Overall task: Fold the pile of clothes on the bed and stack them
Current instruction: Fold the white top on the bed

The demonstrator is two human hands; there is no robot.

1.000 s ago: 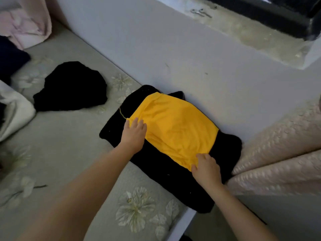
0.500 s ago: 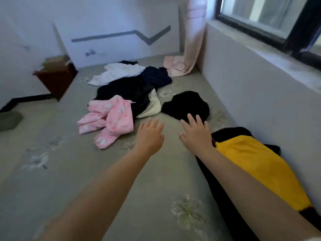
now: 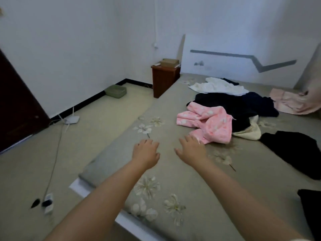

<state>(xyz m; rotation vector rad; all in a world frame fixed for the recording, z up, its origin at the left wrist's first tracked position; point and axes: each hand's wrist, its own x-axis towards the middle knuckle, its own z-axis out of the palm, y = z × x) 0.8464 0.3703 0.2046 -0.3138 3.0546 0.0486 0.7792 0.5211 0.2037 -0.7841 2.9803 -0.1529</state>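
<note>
Just right hand [image 3: 192, 150] beside pink garment [image 3: 211, 123].

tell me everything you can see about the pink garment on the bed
The pink garment is soft, fleecy-looking cloth in light pink with a pale whitish print. It lies unfolded and crumpled on the bed, at the near edge of the clothes pile, spreading into a few bunched lobes. Its far side rests against dark clothing, and a cream piece sits at its right. The right hand, fingers spread, reaches toward its nearest corner; whether the fingertips touch it is unclear. The left hand is apart from it.
</note>
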